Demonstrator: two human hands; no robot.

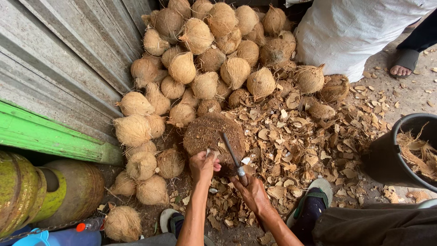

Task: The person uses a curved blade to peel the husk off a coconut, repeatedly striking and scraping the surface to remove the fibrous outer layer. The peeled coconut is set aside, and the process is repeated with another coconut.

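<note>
Left hand (203, 166) grip closed on a pale coconut piece (212, 153); right hand (251, 193) grip closed around knife (233, 157), blade resting on chopping block (207, 132).

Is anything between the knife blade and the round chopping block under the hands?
Nothing visible. The knife in the right hand lies straight across the chopping block; the left hand holds a small piece beside it.

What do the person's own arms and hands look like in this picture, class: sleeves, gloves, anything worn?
Both forearms are bare, with no sleeves in view. The left hand and the right hand wear no gloves. No watch, bracelet or ring shows on either wrist or on the fingers, as far as the picture lets one tell. Both arms are slim and enter from the bottom edge.
</note>
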